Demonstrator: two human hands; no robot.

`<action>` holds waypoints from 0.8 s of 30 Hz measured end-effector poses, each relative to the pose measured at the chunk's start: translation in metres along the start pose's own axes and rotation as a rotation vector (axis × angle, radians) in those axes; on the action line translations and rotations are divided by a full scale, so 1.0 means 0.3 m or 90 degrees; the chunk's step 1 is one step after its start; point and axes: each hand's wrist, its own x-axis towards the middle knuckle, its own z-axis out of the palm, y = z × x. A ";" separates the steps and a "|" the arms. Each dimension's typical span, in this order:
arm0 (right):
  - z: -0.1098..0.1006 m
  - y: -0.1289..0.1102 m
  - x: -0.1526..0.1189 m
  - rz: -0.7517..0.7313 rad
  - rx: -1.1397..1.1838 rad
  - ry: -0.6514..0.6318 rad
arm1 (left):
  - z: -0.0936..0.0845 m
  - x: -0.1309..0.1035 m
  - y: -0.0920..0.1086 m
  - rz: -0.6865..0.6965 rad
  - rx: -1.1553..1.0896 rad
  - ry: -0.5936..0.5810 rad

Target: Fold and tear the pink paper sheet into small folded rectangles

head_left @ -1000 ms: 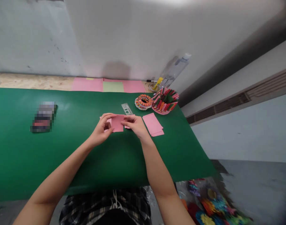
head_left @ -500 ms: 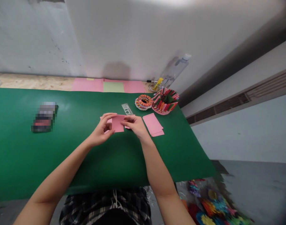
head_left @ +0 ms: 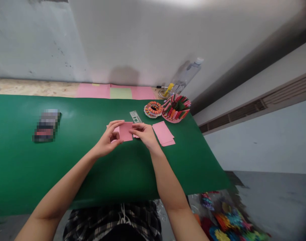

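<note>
A small pink piece of paper (head_left: pixel 125 131) is held up between my two hands, above the green table. My left hand (head_left: pixel 110 139) grips its left side, with fingers along the top and thumb at the lower edge. My right hand (head_left: pixel 144 134) pinches its right edge between thumb and fingers. More pink paper lies behind and below the hands, partly hidden by them. Just right of my right hand rests a small stack of pink paper slips (head_left: pixel 163 133). A clear ruler (head_left: pixel 135 117) sticks out beyond the fingers.
A ring of folded paper (head_left: pixel 153 109) and a round folded-paper piece (head_left: pixel 176 108) stand at the back right. Behind them are a clear bottle (head_left: pixel 188 77) and a glue stick (head_left: pixel 169 89). Pink sheets (head_left: pixel 92 91) line the wall. A blurred-out object (head_left: pixel 47 125) lies left.
Almost nothing differs. Both hands keep the same hold on the pink paper, and the whole view has shifted very slightly.
</note>
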 end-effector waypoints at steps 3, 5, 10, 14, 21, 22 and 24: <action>0.003 -0.002 -0.002 -0.003 0.003 0.016 | 0.000 0.001 0.003 -0.012 -0.012 0.002; 0.006 -0.006 -0.003 -0.001 0.013 0.011 | -0.003 0.001 0.002 -0.017 -0.019 -0.001; 0.016 -0.011 -0.006 0.001 0.038 -0.007 | -0.015 0.002 0.000 -0.039 -0.033 -0.038; 0.009 0.002 0.005 -0.017 0.033 0.028 | -0.015 -0.001 0.002 -0.083 -0.038 -0.056; -0.052 0.021 0.037 -0.069 -0.026 0.137 | -0.016 -0.006 -0.070 -0.074 0.271 0.043; -0.060 0.021 0.038 -0.069 -0.071 0.151 | -0.021 -0.004 -0.086 -0.071 0.394 0.058; -0.070 0.022 0.035 -0.067 -0.195 0.188 | -0.031 -0.001 -0.116 -0.075 0.608 0.031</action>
